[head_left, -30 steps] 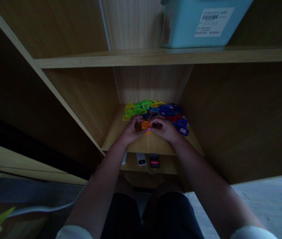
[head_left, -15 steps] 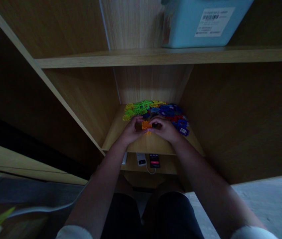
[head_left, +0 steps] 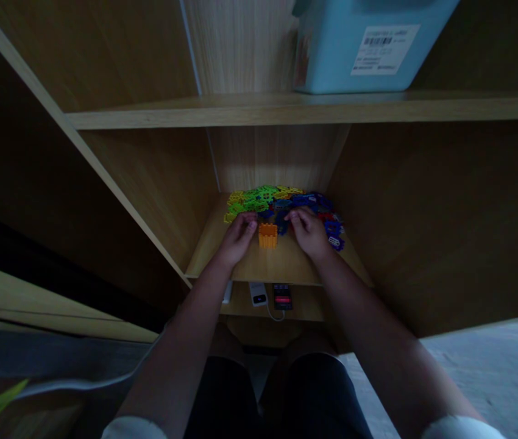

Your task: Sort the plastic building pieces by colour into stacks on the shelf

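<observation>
The left hand (head_left: 237, 239) lies palm down on the lower shelf (head_left: 281, 265). Its fingers are loosely curled and their tips are just beside the upper left edge of the orange block (head_left: 267, 236). It grips nothing that shows. The block stands upright on the shelf between the two hands, near the front of a pile (head_left: 263, 196) of small plastic pieces. The pile is yellow and green on the left and blue and red on the right, and it reaches to the back wall. The right hand (head_left: 310, 233) rests palm down just right of the block, its fingertips on the blue pieces. Whether it pinches one cannot be told in the dim light. Below the shelf's front edge, a white device (head_left: 258, 294) and a dark device (head_left: 283, 296) with a red panel lie side by side. On the upper shelf (head_left: 241, 113), at the right, stands a light blue bin (head_left: 332, 55) with a white label (head_left: 380, 41).
</observation>
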Motion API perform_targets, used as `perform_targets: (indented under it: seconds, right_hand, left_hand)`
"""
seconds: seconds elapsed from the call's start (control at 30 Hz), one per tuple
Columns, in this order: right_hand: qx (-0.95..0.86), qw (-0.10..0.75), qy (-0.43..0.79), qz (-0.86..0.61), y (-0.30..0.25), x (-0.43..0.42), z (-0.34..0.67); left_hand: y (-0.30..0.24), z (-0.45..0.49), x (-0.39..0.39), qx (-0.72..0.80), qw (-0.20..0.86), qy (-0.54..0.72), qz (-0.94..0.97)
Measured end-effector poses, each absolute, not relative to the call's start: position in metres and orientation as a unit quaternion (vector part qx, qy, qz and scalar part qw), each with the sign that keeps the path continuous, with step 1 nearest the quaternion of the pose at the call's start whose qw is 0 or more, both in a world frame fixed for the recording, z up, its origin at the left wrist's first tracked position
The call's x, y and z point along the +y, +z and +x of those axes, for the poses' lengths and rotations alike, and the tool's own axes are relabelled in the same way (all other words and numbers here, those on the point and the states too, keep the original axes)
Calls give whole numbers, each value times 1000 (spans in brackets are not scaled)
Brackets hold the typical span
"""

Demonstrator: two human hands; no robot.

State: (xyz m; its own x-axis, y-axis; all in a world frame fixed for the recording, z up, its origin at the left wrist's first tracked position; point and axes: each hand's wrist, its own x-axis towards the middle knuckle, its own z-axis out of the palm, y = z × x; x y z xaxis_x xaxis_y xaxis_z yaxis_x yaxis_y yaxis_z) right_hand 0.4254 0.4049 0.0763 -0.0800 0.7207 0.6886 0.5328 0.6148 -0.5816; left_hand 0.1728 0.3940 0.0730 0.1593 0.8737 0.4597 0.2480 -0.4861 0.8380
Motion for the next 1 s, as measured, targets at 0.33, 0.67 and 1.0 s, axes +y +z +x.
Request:
perform_targets:
  seconds: [0.33,0.67,1.0]
  right_hand:
    - [-711,475,18,-518,66,419,431]
    - [-708,503,-6,-496,59,427,431]
    - [-703,516,-2,-489,60,428,430]
  left_hand:
    - [58,165,416,481,287,534,634]
    - [93,185,444,555,268,387,686]
    - [78,197,478,479,206,402,752]
